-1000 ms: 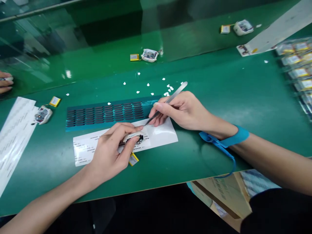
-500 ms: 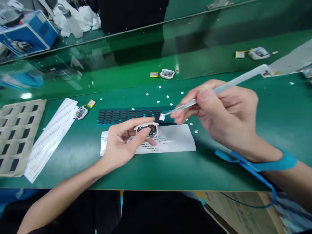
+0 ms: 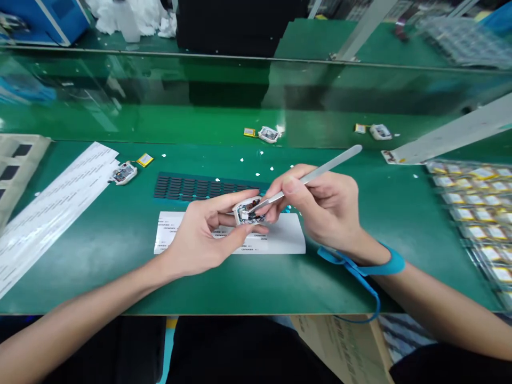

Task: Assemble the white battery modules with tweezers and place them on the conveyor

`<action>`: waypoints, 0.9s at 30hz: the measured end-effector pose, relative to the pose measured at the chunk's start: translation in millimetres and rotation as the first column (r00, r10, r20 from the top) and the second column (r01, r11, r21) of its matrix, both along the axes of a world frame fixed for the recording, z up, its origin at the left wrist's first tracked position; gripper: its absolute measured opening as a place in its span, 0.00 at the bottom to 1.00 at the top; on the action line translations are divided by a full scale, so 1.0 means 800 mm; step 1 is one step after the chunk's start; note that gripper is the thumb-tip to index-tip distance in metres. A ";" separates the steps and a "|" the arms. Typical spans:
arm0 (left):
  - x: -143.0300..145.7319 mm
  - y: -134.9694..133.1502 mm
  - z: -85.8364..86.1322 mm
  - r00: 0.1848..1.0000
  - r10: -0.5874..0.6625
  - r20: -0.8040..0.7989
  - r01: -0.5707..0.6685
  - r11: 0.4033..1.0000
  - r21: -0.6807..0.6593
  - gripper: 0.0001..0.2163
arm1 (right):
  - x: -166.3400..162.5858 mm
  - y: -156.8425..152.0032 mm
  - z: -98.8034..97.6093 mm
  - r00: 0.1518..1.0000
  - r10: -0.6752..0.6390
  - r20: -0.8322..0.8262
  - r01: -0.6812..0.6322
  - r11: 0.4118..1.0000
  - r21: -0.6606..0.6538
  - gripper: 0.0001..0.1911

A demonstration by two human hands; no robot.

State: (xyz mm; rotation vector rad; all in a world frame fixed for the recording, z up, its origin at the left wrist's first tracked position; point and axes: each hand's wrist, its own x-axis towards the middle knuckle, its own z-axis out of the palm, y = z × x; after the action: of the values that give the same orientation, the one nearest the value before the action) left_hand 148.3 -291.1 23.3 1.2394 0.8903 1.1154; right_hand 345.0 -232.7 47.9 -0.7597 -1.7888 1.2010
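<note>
My left hand point(image 3: 212, 229) is closed round the edges of a small white device housing point(image 3: 239, 215), whose open side shows a circuit board. Pinched in my right hand point(image 3: 320, 205) is a pair of metal tweezers point(image 3: 334, 162), slanting down to the left. Their tips reach into the housing, touching or just above a small white square piece point(image 3: 245, 215). Under both hands lies a white printed sheet point(image 3: 288, 234). Behind it a dark sheet of small black strips point(image 3: 180, 186) rests on the green table. A blue band point(image 3: 394, 261) circles my right wrist.
Similar housings with yellow batteries lie at the left point(image 3: 124, 173), back middle point(image 3: 269, 134) and back right point(image 3: 380, 132). A long white strip sheet point(image 3: 60, 208) and a foam tray point(image 3: 28, 160) are leftward. Trays of batteries point(image 3: 476, 213) stand right, beside a pale post point(image 3: 452, 133).
My right hand has moved left and down, carrying the white piece on the tweezers into the housing. My left hand has turned the housing's open side upward. The view has swung right.
</note>
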 end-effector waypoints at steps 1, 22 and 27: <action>0.000 0.000 -0.001 1.000 0.002 -0.003 -0.002 1.000 0.000 0.20 | -0.001 0.000 0.000 1.000 0.004 -0.005 -0.004 1.000 0.006 0.18; -0.002 0.000 -0.008 0.967 0.149 -0.206 -0.130 0.986 0.100 0.14 | 0.025 -0.003 -0.019 0.983 -0.071 -0.167 0.079 0.996 0.041 0.12; -0.002 0.005 -0.018 0.872 0.131 -0.472 0.051 0.934 0.353 0.10 | 0.075 0.009 -0.044 0.980 -0.093 0.178 0.065 0.985 0.160 0.16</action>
State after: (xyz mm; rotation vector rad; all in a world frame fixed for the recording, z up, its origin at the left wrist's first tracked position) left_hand 146.6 -287.0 9.0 1.8698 1.1257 1.0376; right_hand 405.1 -225.6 12.9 -0.8672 -1.9581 0.9540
